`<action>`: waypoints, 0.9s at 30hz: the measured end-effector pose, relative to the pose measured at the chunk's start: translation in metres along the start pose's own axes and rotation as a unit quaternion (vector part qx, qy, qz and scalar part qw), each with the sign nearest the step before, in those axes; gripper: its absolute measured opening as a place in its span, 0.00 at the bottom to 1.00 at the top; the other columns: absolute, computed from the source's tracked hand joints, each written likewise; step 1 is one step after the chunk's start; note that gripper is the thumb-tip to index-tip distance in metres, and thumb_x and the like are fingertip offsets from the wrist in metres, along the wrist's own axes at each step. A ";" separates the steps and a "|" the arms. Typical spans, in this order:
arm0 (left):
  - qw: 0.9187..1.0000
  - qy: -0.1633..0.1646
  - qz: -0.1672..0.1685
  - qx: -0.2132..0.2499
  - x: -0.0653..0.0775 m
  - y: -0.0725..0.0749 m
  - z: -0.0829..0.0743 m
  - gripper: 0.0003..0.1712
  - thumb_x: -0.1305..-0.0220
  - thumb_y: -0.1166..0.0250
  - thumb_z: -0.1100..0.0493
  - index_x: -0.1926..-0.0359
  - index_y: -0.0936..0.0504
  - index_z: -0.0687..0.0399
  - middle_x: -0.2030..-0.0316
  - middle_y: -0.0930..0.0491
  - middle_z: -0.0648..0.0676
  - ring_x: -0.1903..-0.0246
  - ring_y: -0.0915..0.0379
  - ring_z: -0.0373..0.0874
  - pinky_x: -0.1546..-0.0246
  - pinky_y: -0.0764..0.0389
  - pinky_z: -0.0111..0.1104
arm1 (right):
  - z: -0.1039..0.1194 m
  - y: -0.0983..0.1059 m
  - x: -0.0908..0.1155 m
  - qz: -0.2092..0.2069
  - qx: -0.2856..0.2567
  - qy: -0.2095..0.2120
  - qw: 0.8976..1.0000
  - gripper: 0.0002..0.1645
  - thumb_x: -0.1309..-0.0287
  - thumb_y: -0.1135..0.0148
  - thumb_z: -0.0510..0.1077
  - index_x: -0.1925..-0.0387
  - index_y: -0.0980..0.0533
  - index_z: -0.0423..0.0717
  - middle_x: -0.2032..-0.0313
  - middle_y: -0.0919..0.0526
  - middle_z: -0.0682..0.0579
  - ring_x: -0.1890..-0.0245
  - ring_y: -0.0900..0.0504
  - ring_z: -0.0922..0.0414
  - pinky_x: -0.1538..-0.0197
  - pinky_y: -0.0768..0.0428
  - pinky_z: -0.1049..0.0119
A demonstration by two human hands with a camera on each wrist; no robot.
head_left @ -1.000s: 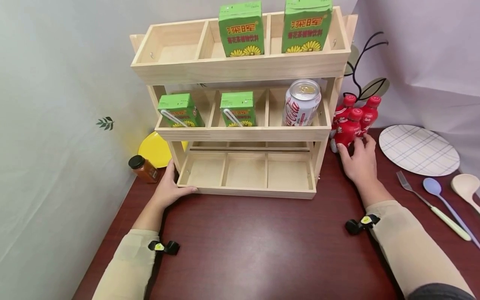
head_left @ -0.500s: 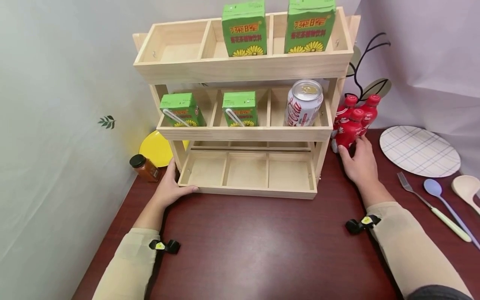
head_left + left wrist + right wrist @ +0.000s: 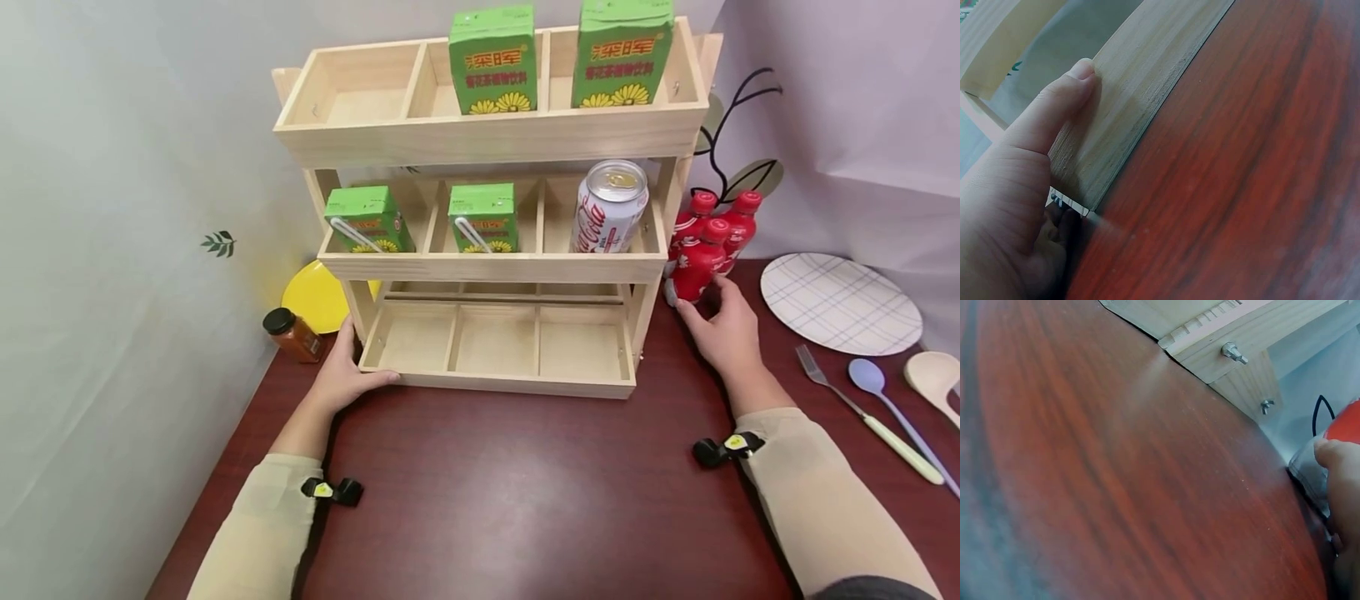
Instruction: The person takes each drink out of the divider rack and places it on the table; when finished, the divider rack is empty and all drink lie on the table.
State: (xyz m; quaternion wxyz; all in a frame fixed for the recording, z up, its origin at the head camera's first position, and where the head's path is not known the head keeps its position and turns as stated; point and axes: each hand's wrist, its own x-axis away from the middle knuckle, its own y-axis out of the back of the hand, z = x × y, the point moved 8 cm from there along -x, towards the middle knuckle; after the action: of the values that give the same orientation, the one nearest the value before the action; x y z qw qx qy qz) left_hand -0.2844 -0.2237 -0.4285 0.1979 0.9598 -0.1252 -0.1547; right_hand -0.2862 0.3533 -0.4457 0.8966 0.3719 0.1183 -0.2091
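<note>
A three-tier wooden rack (image 3: 491, 268) stands on the dark red table. My left hand (image 3: 342, 379) grips its lower left corner; the thumb (image 3: 1054, 106) lies on the front board and the other fingers are along the side, partly hidden. To the right of the rack, several red bottles (image 3: 738, 229) with red caps cluster together. My right hand (image 3: 726, 333) holds the front red bottle (image 3: 697, 265) low down, thumb at its left and fingers at its right. In the right wrist view, only part of that hand and the bottle's base show.
Green drink cartons (image 3: 483, 218) and a silver cola can (image 3: 611, 208) stand in the rack. Left of it are a black-lidded jar (image 3: 292, 335) and a yellow plate (image 3: 311, 296). At right lie a checked plate (image 3: 840, 302), fork (image 3: 866, 412), blue spoon (image 3: 867, 375) and beige ladle (image 3: 933, 373).
My right hand's fingers have drawn in to the left around the front bottle. The left hand keeps its place on the rack; the whole head view has shifted slightly.
</note>
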 end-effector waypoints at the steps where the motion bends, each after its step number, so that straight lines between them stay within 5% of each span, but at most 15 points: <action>1: 1.000 0.002 -0.001 0.000 0.001 0.000 0.000 0.68 0.63 0.18 0.66 0.25 0.53 0.52 0.33 0.41 0.62 0.37 0.39 0.56 0.43 0.33 0.31 | 0.000 -0.001 0.000 0.002 0.001 -0.002 1.000 0.41 0.41 0.36 0.55 0.33 0.37 0.40 0.43 0.26 0.35 0.43 0.28 0.39 0.41 0.34 0.44; 15: 1.000 0.007 -0.002 -0.005 0.001 0.002 -0.001 0.68 0.62 0.18 0.65 0.25 0.53 0.51 0.33 0.41 0.61 0.38 0.38 0.56 0.42 0.33 0.36 | 0.003 0.002 0.002 -0.010 -0.001 -0.016 1.000 0.41 0.42 0.34 0.52 0.33 0.38 0.41 0.48 0.22 0.38 0.52 0.21 0.44 0.47 0.28 0.49; 22: 1.000 -0.003 -0.003 0.004 0.002 0.002 -0.003 0.68 0.63 0.18 0.66 0.26 0.53 0.53 0.33 0.41 0.65 0.38 0.39 0.62 0.45 0.32 0.31 | 0.006 0.008 0.004 -0.012 0.008 -0.023 1.000 0.39 0.43 0.34 0.57 0.36 0.35 0.43 0.51 0.19 0.43 0.55 0.20 0.49 0.56 0.31 0.77; 27: 1.000 0.001 -0.002 0.003 0.002 0.002 -0.003 0.68 0.63 0.18 0.66 0.25 0.53 0.53 0.33 0.41 0.64 0.38 0.39 0.59 0.44 0.32 0.31 | 0.012 0.018 0.004 -0.042 0.011 -0.013 0.999 0.36 0.42 0.36 0.57 0.37 0.32 0.43 0.52 0.19 0.43 0.55 0.21 0.49 0.50 0.28 0.65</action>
State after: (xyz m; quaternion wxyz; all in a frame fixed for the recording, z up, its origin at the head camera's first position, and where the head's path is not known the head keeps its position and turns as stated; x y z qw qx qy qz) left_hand -0.2816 -0.2247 -0.4258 0.1951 0.9608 -0.1231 -0.1537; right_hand -0.2740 0.3547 -0.4276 0.8846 0.3735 0.1203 -0.2521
